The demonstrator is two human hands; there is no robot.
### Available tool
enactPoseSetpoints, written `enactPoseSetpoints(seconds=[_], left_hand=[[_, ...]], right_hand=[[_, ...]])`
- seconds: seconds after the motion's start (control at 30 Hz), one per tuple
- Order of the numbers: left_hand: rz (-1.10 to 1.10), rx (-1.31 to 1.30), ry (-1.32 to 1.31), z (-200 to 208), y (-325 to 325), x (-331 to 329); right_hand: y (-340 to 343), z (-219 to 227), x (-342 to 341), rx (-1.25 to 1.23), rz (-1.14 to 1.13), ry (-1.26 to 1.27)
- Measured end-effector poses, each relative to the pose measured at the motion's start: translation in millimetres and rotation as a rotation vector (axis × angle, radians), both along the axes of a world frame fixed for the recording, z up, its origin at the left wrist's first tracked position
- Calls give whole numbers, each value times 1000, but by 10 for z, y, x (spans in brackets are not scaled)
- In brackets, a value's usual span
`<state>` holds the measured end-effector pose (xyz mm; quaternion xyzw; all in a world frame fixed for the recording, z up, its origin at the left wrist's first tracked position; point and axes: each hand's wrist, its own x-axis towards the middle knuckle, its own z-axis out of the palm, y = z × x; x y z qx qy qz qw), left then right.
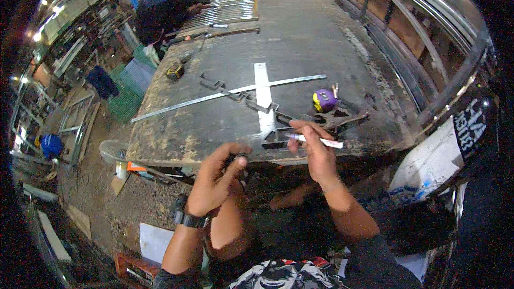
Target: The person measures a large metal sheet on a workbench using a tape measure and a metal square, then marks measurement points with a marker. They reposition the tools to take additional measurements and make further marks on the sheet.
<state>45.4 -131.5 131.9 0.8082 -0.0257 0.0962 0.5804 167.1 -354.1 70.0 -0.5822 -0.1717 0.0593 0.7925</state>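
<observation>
My right hand [317, 152] grips a white marker pen [331, 143] above the near edge of the worktable [300, 37]. The fingers of my left hand [217, 179] are curled, with the thumb against something small and dark that I cannot make out. Between and beyond my hands lie several dark bent metal pieces [276, 143]. A pale flat metal plate [262, 88] crosses a long thin metal strip [214, 95]. To the right are a purple and yellow tape measure [324, 100] and a dark pliers-like tool [342, 121].
A second tape measure [175, 71], yellow and black, lies near the table's left edge. Farther back, another person [163, 5] leans over a metal grille [225, 10]. Metal frames [396, 27] line the right side; a white sack [428, 155] stands near right. A fan [112, 151] is at left.
</observation>
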Motion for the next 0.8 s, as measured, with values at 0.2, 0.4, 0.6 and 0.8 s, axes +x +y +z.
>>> enactPoseSetpoints(seconds=[0.2, 0.4, 0.6, 0.8], left_hand=[[-132, -59, -56, -44, -92, 111], [-139, -85, -47, -86, -107, 75], [-90, -75, 76, -10, -111, 18], [-112, 146, -129, -2, -216, -35]], right_hand=[[72, 323, -337, 152, 254, 241], [201, 191, -329, 58, 165, 164], [218, 139, -375, 196, 268, 177], [429, 83, -478, -145, 213, -190]])
